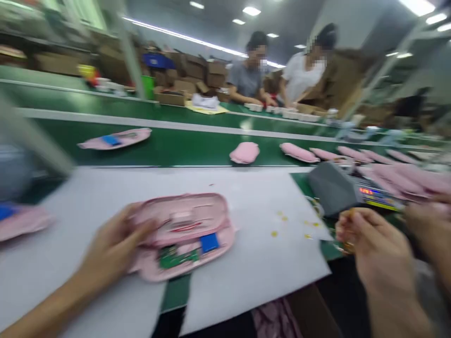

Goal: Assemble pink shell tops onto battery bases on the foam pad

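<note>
Left hand [112, 249] grips a soft pink oval casing [183, 234]; right hand [369, 244] pinches something small, unclear.

Pink shell [183, 234]: smooth plastic, slight sheen, green circuit board [174, 257] exposed. White mat [260, 263]: matt, paper-like sheet. Belt [176, 148]: green, smooth, faintly glossy.

Your pink device shell [183, 234] is lying open on the white sheet, flat and tilted a bit. You can see a green circuit board and a blue block inside along its near edge, all pretty blurry though.
</note>
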The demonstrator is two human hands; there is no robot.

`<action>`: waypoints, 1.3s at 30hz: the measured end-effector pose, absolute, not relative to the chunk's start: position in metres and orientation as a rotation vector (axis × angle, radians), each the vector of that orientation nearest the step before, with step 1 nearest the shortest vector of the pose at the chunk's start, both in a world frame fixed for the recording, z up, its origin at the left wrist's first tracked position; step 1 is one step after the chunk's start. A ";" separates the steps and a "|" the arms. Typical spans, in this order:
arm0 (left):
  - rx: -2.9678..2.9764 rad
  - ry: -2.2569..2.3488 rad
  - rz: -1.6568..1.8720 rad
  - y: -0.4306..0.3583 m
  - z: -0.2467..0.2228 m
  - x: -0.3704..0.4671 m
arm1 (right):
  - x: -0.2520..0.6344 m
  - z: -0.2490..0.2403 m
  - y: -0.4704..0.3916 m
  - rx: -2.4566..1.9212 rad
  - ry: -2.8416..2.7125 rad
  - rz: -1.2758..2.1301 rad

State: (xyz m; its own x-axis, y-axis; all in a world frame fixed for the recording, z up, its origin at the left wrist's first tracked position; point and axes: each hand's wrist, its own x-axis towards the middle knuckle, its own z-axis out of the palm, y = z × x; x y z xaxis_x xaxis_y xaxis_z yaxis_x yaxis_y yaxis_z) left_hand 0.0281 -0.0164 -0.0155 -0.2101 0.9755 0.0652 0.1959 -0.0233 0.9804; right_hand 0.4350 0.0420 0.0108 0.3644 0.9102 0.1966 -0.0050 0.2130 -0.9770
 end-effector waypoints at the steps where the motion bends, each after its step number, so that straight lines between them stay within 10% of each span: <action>1: 1.238 1.518 1.310 -0.022 -0.012 0.029 | 0.409 0.021 0.037 -1.139 -1.200 0.812; 9: 1.340 1.174 1.372 -0.026 -0.017 0.030 | 0.206 0.059 0.040 -0.585 -2.759 0.375; 18: 1.383 1.139 1.445 -0.032 -0.025 0.030 | 0.179 0.037 0.049 -0.517 -2.884 -0.531; 32: 1.442 1.131 1.410 -0.030 -0.022 0.029 | 0.187 0.050 0.048 -0.611 -2.844 -0.043; 39: 1.470 1.161 1.424 -0.029 -0.022 0.031 | 0.182 0.040 0.045 -0.576 -2.833 -0.396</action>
State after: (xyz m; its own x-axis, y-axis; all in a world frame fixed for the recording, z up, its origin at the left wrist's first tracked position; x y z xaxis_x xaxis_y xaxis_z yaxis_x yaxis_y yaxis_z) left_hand 0.0309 -0.0294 -0.0218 -0.0396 0.9547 0.2948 0.0967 -0.2900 0.9521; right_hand 0.1819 0.0446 0.0396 -0.8981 0.3482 0.2685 0.4085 0.8868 0.2162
